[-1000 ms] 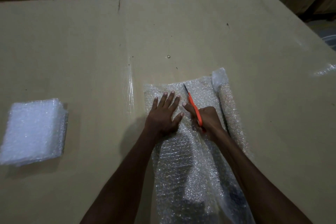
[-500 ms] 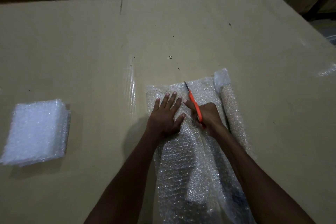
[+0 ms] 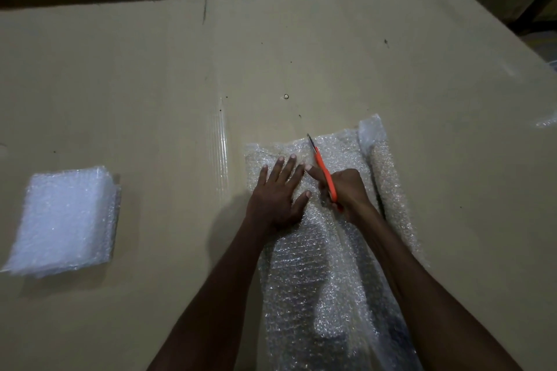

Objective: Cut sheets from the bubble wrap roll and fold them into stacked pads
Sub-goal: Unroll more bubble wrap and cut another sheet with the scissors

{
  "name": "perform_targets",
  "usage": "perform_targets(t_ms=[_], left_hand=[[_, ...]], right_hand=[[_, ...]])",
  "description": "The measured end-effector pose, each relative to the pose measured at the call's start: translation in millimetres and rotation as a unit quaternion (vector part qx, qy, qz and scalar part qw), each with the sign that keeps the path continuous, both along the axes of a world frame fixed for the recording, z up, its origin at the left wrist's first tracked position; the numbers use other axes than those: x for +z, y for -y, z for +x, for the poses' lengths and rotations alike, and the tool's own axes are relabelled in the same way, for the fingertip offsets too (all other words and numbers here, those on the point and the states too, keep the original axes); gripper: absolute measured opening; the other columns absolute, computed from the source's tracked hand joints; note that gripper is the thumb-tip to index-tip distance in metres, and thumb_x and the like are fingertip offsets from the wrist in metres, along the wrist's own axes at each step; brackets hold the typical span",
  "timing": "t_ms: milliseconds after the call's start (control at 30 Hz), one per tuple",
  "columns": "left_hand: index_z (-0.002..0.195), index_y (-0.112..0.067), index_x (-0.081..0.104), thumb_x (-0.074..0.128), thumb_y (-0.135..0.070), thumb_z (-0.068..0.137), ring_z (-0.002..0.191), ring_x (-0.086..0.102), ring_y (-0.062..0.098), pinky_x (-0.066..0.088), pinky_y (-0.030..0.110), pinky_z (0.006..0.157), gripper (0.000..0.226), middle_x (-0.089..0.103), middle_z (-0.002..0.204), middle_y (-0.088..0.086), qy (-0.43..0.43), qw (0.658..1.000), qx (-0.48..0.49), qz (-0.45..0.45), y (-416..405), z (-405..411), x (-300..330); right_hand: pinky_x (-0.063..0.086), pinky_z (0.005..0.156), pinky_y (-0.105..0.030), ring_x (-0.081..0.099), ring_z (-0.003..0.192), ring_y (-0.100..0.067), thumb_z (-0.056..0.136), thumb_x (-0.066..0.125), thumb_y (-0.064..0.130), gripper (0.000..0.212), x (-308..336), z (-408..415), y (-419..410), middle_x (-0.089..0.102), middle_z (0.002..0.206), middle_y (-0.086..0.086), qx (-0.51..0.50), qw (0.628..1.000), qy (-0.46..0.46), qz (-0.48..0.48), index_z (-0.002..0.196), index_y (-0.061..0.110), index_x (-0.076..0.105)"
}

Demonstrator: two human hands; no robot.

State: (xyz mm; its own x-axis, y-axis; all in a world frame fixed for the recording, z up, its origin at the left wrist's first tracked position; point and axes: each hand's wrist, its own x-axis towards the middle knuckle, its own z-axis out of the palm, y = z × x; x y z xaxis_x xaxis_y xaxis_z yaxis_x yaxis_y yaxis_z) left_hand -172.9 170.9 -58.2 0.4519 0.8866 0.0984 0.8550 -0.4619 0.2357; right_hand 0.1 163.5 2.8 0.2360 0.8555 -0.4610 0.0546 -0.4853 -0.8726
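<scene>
we press our left hand (image 3: 278,193), fingers spread, flat on the sheet (image 3: 304,265) at 6 o'clock. our right hand (image 3: 346,191) grips orange scissors (image 3: 324,173). the pads (image 3: 64,220) lie at 9 o'clock on the cardboard (image 3: 331,54).

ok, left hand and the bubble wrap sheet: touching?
Touching. The head view shows the left hand pressed flat, fingers spread, directly on the bubble wrap sheet, no gap under the palm. The right hand holds the orange scissors alongside.
</scene>
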Motion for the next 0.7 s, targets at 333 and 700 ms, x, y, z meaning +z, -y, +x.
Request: perform_targets(t_ms=[333, 700], left_hand=[[0.159, -0.030, -0.001, 0.008, -0.073, 0.087, 0.153, -0.011, 0.019, -0.007, 0.047, 0.121, 0.084, -0.011, 0.166, -0.005, -0.038, 0.993, -0.004, -0.113, -2.6, -15.9, 14.4], [0.142, -0.006, 0.053, 0.030, -0.049, 0.105, 0.140, 0.043, 0.029, 0.040, 0.055, 0.109, 0.061, 0.045, 0.152, 0.012, 0.067, 0.997, 0.007, 0.033, 111.4, -48.5, 11.6]], right_hand=[[0.056, 0.057, -0.033, 0.069, 0.051, -0.017, 0.068, 0.088, 0.058, 0.049, 10.9, 12.8, 30.7, 0.073, 0.060, -0.004, 0.072, 0.976, 0.205, 0.016, 0.076, 0.011, 0.077], [0.030, 0.058, -0.035, 0.057, 0.061, -0.032, 0.089, 0.069, 0.024, 0.032, 20.7, 5.4, 97.3, 0.056, 0.059, -0.014, 0.112, 0.885, 0.428, 0.145, 0.063, 0.009, 0.058]])
